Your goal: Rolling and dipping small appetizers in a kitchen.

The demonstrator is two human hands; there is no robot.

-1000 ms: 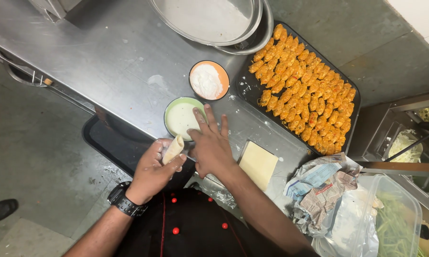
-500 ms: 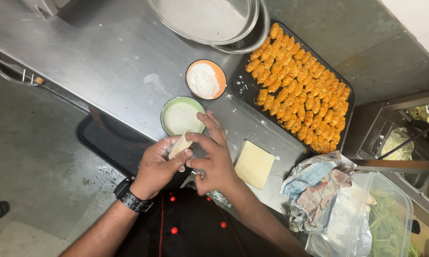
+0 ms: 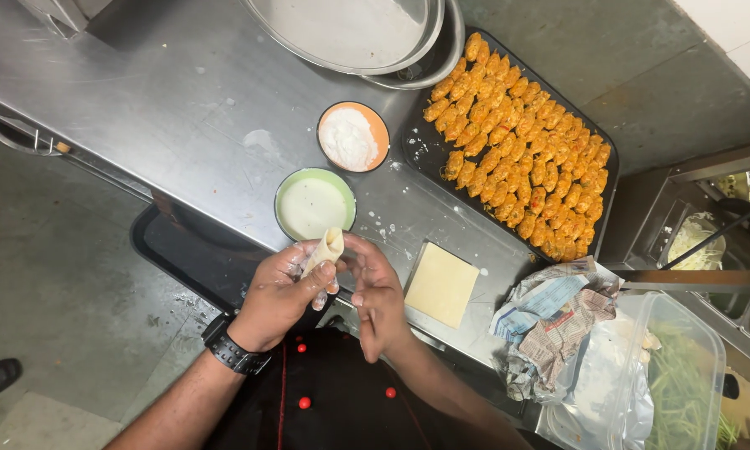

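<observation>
Both hands now lifted clear of the green bowl (image 3: 312,206) — right hand (image 3: 381,293) drawn back from its rim.

Item: pale pastry roll (image 3: 325,250), soft, floury, cylindrical; long axis near-to-far, far end tilted right, held above the table's (image 3: 166,108) near edge. Left hand (image 3: 276,293) fingers clamped round its lower part; right-hand fingers pinched together touching its right side. Left hand nearer.

Right: square pastry sheet (image 3: 441,284), flat; tray of orange fried pieces (image 3: 516,142).
</observation>
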